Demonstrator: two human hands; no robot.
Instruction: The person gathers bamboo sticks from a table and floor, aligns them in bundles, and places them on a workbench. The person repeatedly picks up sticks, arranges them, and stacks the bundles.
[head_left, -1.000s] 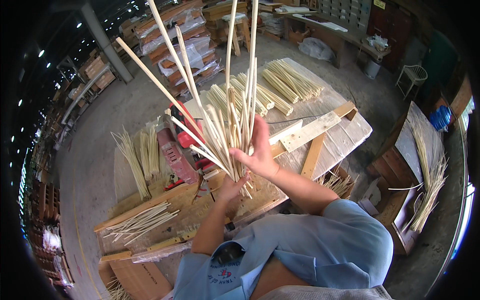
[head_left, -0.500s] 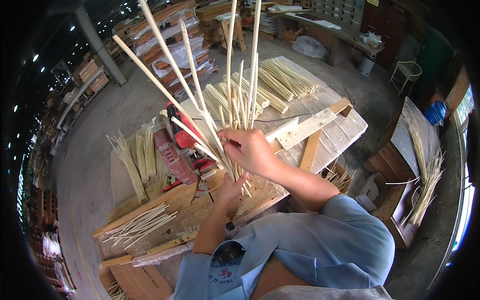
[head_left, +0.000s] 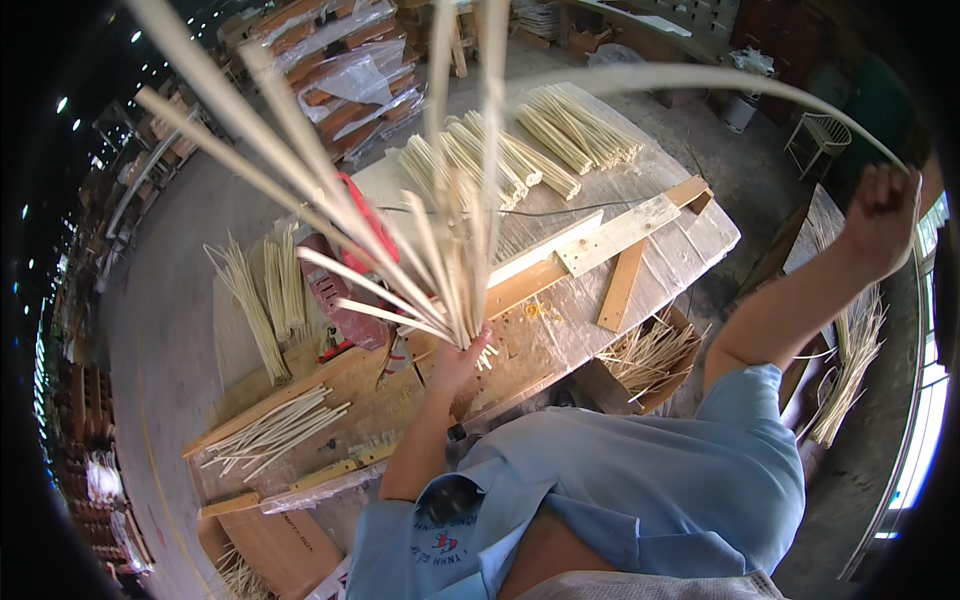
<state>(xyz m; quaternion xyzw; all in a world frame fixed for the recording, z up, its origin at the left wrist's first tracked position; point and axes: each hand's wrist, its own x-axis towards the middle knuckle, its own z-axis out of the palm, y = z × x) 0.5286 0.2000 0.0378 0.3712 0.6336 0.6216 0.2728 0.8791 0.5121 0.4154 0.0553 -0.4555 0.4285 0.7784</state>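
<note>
Over the workbench (head_left: 560, 330), my left hand (head_left: 462, 362) is wrapped round the lower end of a loose bundle of pale rattan-like sticks (head_left: 465, 310). Their upper ends fan out, several long and some short, smeared by motion. Far out to the right, my right hand (head_left: 882, 215) is closed on the end of one long thin stick (head_left: 690, 76). That stick arches back leftward toward the bundle, and its far end is too blurred to make out. Just beyond the left hand stands a red power tool (head_left: 345, 290).
Cut bundles of sticks (head_left: 580, 130) lie along the bench's back; more bundles (head_left: 255, 310) and short sticks (head_left: 285, 430) are at the left. A wooden frame (head_left: 620, 235) crosses the bench. Below its edge sits a box of offcuts (head_left: 655, 360). Long strands (head_left: 850, 360) hang at the right.
My right hand has left the bundle and swung far right and up, drawing one long stick with it. My left hand still grips the bundle, whose tops have spread leftward.
</note>
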